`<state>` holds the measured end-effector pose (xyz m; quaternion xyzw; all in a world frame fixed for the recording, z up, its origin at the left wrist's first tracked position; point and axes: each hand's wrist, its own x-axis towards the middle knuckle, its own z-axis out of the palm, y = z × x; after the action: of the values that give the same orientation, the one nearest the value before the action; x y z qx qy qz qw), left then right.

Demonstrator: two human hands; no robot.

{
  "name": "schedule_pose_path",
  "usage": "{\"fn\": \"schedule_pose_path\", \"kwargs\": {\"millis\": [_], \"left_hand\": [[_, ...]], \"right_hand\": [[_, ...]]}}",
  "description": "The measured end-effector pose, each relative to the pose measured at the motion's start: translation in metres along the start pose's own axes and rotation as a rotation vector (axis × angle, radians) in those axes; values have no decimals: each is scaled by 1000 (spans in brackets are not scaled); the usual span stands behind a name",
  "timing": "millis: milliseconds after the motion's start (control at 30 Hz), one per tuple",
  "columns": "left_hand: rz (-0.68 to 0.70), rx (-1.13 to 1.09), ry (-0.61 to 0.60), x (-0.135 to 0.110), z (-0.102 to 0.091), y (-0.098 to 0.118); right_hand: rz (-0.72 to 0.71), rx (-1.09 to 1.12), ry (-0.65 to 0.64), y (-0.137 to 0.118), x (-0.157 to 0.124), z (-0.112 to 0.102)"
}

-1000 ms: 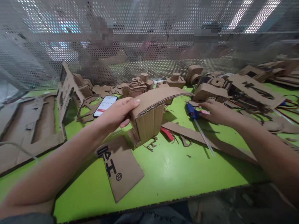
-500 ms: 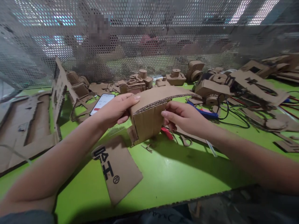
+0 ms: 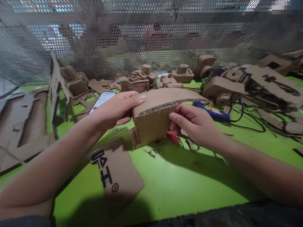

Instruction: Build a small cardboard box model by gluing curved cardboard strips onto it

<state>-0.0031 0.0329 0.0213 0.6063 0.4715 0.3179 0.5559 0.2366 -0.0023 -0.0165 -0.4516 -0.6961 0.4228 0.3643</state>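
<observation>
Both hands hold a bent cardboard piece [image 3: 153, 118] a little above the green table [image 3: 180, 183]. Its top curves away to the right and its front flap hangs down. My left hand [image 3: 117, 108] grips the left end, fingers over the top edge. My right hand [image 3: 195, 124] pinches the right side of the front flap, thumb on its face. A blue glue gun [image 3: 211, 113] lies on the table just behind my right hand.
A printed cardboard sheet [image 3: 113, 175] lies flat under my left forearm. A phone [image 3: 101, 100] with a lit screen lies behind my left hand. Small cardboard models [image 3: 142, 78], cut-out sheets [image 3: 23, 126] and black cables [image 3: 248, 123] crowd the back and sides. A perforated metal screen [image 3: 151, 41] closes off the far edge.
My right hand left the glue gun on the table, came over to the left and took hold of the cardboard piece's front flap. My left hand has kept its grip.
</observation>
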Motion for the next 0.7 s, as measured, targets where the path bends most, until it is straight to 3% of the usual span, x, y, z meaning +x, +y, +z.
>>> {"fn": "schedule_pose_path", "kwargs": {"millis": [700], "left_hand": [[-8, 12, -34, -2, -2, 0]], "right_hand": [[-66, 24, 68, 4, -7, 6]]}}
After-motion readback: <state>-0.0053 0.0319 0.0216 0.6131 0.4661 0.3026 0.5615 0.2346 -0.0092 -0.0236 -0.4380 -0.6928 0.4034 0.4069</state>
